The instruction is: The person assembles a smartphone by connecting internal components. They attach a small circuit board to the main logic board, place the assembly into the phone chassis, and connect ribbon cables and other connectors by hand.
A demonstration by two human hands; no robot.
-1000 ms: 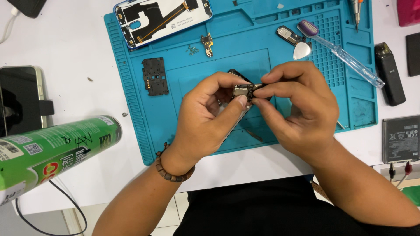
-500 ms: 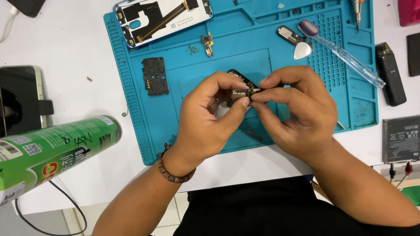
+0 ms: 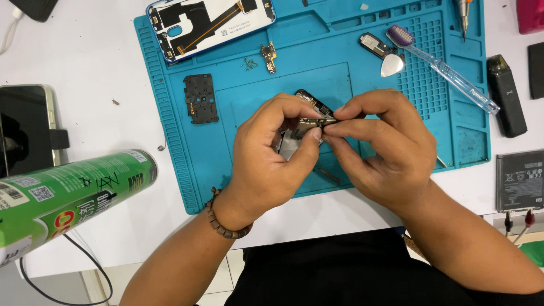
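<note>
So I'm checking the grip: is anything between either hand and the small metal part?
Nothing visible. The left hand and right hand both pinch the small metal part directly with bare fingertips, above the blue mat.

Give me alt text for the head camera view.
Both hands, left hand and right hand, pinch a small metal phone part over a blue repair mat; an opened phone lies at its top edge, a green can at left.

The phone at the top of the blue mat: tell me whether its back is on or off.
Off. The phone lies with its inside bare: a black plate and an orange flex cable show within the blue frame, on the blue mat.
</note>
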